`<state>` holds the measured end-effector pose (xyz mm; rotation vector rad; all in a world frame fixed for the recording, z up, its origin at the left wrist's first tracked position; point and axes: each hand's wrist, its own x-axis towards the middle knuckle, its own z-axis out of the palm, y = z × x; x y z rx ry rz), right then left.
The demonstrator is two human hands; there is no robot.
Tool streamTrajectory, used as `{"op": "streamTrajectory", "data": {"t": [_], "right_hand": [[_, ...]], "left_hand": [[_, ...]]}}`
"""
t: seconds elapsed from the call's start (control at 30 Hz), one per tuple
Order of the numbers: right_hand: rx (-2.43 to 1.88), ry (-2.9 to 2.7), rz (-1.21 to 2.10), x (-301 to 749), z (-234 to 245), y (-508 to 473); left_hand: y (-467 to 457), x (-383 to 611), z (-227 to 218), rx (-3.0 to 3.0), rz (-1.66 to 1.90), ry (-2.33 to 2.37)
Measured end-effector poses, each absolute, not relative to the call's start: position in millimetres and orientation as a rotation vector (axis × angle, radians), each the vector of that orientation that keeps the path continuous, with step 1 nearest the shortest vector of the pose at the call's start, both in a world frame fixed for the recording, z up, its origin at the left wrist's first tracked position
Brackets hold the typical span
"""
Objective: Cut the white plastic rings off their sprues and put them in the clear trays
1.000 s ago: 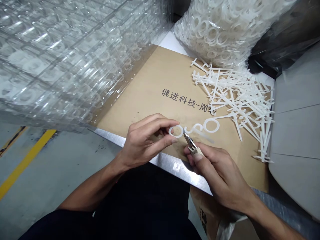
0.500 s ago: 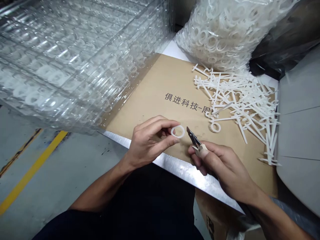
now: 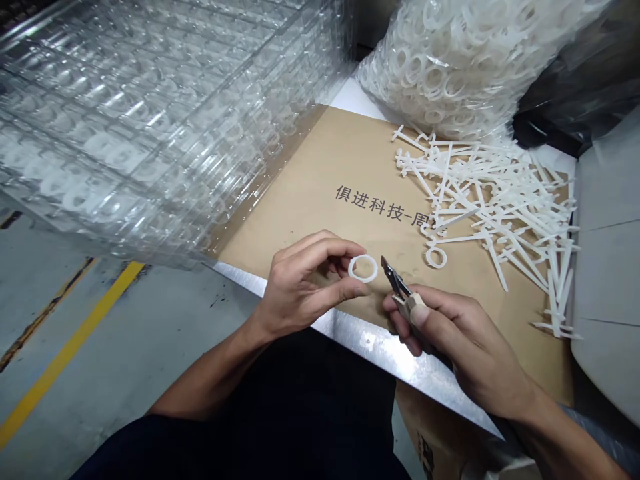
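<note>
Between thumb and fingertips, my left hand [image 3: 310, 283] pinches a small translucent white plastic ring [image 3: 363, 268], its open side facing up toward me. My right hand [image 3: 455, 327] is closed around a pair of nippers [image 3: 404, 290] with pale grips. The nippers' dark jaws point up and left, a short gap to the right of the ring, not touching it. A second white ring [image 3: 436, 255] lies on the cardboard sheet [image 3: 300, 180] beyond the nippers, at the near edge of a heap of white plastic sprue sticks [image 3: 490, 200].
Stacked clear plastic trays [image 3: 165, 120] holding white parts fill the left side. A clear bag of white rings [image 3: 445, 67] stands at the back. On the right is a pale grey bin [image 3: 610, 267]. The table's metal edge [image 3: 370, 343] runs just in front of me.
The whole scene has shifted slightly right as the view moved. The ring has turned a little in my left fingers. The nippers stay close to its right side.
</note>
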<state>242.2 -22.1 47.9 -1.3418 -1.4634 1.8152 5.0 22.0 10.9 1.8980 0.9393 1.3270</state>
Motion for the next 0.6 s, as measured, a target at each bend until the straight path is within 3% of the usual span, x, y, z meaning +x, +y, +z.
{"op": "streamTrajectory", "data": {"t": [0.6], "right_hand": [[-1.312,-1.42,1.837,242.4,45.7,-22.6]], "left_hand": [[20.8,3.8,9.3,1.931,1.337,0.92]]}}
